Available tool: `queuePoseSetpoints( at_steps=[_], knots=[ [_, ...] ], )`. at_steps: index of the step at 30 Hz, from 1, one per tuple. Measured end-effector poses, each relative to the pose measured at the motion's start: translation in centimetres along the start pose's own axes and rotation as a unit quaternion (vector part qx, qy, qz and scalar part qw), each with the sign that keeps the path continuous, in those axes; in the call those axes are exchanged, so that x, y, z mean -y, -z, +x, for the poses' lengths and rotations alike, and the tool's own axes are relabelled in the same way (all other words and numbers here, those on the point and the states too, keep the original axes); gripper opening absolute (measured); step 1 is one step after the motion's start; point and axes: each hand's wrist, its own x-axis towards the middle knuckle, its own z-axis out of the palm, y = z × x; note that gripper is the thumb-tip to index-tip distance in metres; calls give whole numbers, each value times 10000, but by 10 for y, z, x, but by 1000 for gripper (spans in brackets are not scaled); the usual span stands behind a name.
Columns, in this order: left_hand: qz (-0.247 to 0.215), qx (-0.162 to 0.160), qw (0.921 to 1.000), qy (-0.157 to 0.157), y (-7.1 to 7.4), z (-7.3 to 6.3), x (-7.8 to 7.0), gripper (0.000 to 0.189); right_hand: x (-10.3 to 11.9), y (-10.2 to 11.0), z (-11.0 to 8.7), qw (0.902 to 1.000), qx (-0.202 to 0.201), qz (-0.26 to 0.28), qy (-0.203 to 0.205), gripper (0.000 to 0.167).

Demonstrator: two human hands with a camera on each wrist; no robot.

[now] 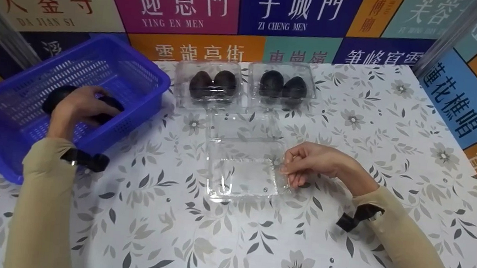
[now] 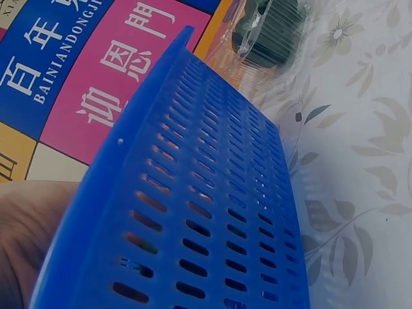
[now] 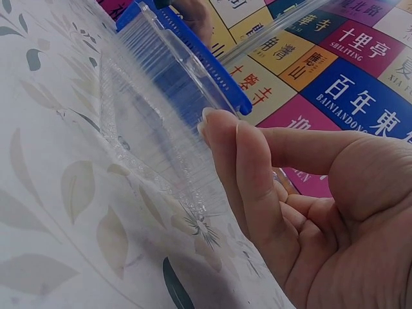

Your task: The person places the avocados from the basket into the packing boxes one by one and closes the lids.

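My left hand (image 1: 81,103) reaches into the blue plastic basket (image 1: 143,98), fingers and thumb round a dark avocado (image 1: 111,103). Another dark avocado (image 1: 56,98) lies on the left side of that hand. The basket's slotted wall (image 2: 212,193) hides the fingers in the left wrist view. My right hand (image 1: 312,161) pinches the right edge of a clear plastic clamshell box (image 1: 245,174), which lies opened flat on the table with its lid half away from me. In the right wrist view, thumb and fingertips (image 3: 222,125) meet at the box's edge.
Two closed clear boxes, a left one (image 1: 181,95) and a right one (image 1: 312,73), stand at the back, each holding two dark avocados. A floral cloth (image 1: 158,240) covers the table. Printed panels (image 1: 181,6) with large characters wall the back and right side.
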Motion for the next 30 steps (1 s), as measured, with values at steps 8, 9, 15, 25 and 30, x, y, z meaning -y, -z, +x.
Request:
queuePoseSetpoints(
  at_steps=[8, 9, 15, 25, 30],
  knots=[
    [-238, -275, 9989, -298, 0, -2, -3, 81, -1, 1, -1, 10000, -12, -4, 32, 15],
    [-286, -322, 9985, -340, 0, -3, -4, 81, -2, 1, -1, 10000, -14, 2, 30, 15],
    [-648, -691, 9943, -482, -1, -5, -6, 81, -2, 1, -1, 10000, -29, 33, 26, 14],
    [-1221, -926, 9838, -935, -2, -6, -8, 75, -2, 0, 1, 9999, -64, -50, 106, 14],
    [-1595, -1026, 9758, -1086, -3, -9, -11, 73, -2, 0, 0, 9999, -86, -40, 97, 15]
  ],
)
